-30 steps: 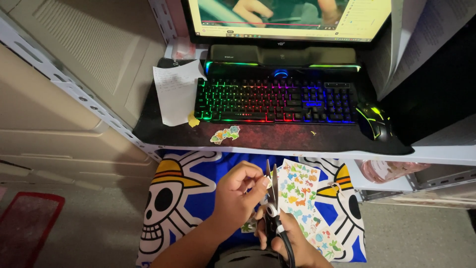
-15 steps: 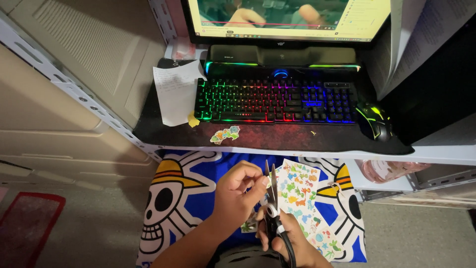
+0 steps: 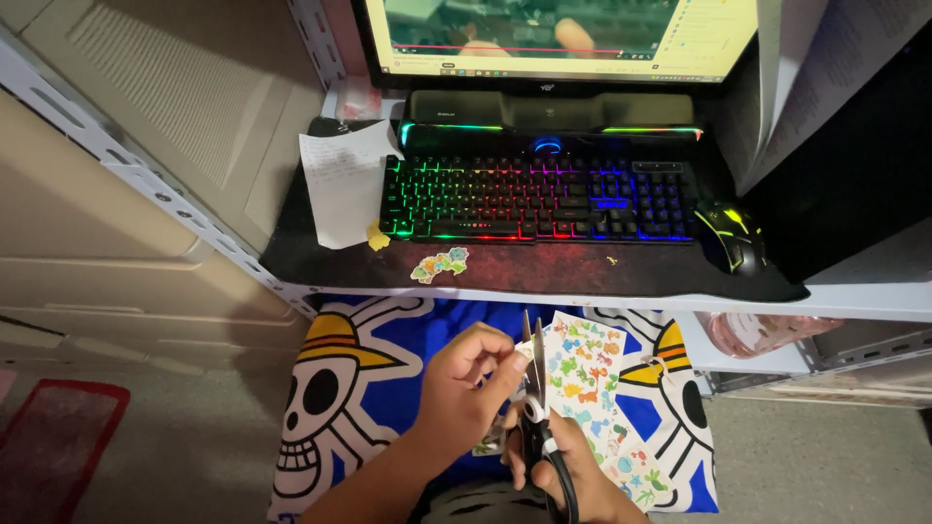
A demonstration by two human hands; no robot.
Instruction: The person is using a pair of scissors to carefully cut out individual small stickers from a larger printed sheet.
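Your left hand [image 3: 466,393] pinches the edge of the sticker sheet [image 3: 587,388], its grip clamped on the sheet's upper left corner. Your right hand [image 3: 563,471] has its grip closed on the handles of the scissors [image 3: 532,388], blades pointing up beside that edge. The sheet lies over a blue skull-print cloth [image 3: 359,388], below the worktop [image 3: 524,272] with its lit keyboard [image 3: 539,199].
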